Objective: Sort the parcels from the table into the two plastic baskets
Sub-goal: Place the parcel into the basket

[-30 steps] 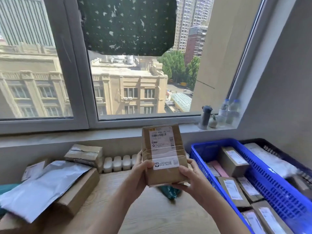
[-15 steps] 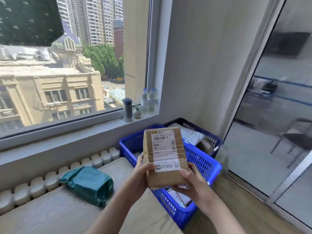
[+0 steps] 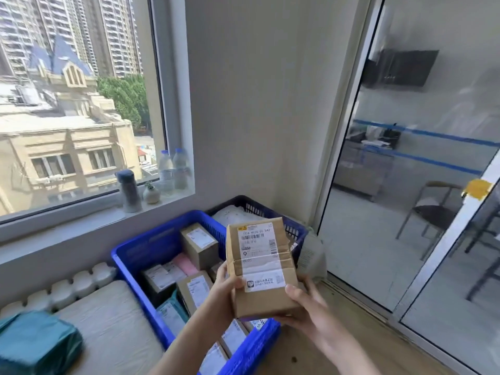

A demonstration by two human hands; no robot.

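While both hands (image 3: 270, 299) hold it, parcel (image 3: 261, 269) overhangs basket rim (image 3: 251, 347).

A brown cardboard parcel (image 3: 261, 269) with a white shipping label, held upright above the bright blue basket (image 3: 140, 247) already full of small labelled boxes, sits in front of the darker basket (image 3: 270, 209) holding a white bag, while a teal parcel (image 3: 38, 345) lies on the worktop (image 3: 113, 326).

I see a tan cardboard parcel (image 3: 261, 269) bearing a white label with black barcode stripes. The nearer basket (image 3: 140, 255) is bright blue, the farther basket (image 3: 259, 209) dark navy with a slotted lattice. A teal parcel (image 3: 38, 342) lies on the pale wood-grain counter (image 3: 113, 328).
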